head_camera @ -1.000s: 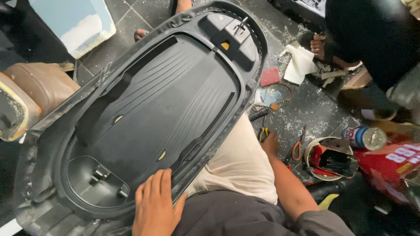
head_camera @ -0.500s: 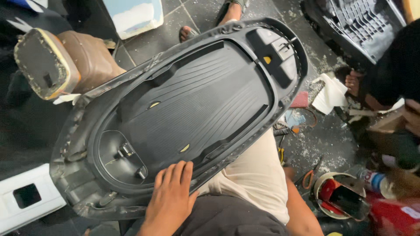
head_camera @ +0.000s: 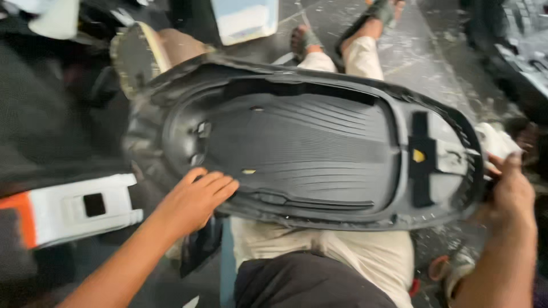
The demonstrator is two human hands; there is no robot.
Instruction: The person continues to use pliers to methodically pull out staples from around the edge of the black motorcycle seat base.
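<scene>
You are steadying an upturned scooter seat base (head_camera: 302, 154), a large black ribbed plastic shell, which is lying across your lap with its long axis now running from nine o'clock to three o'clock; half a second ago it was angled toward one o'clock, so the shell is being swung round in front of you. Your left hand (head_camera: 197, 199) is resting open at seven o'clock, fingers spread flat over the near rim, much as before. Your right hand (head_camera: 511, 194), absent from the seat earlier, is now curling round the narrow end at three o'clock, beside a white rag (head_camera: 495, 142). A brown padded seat (head_camera: 148, 51) is standing at eleven o'clock. A small yellow clip (head_camera: 419, 155) is sitting on the shell's black bracket.
</scene>
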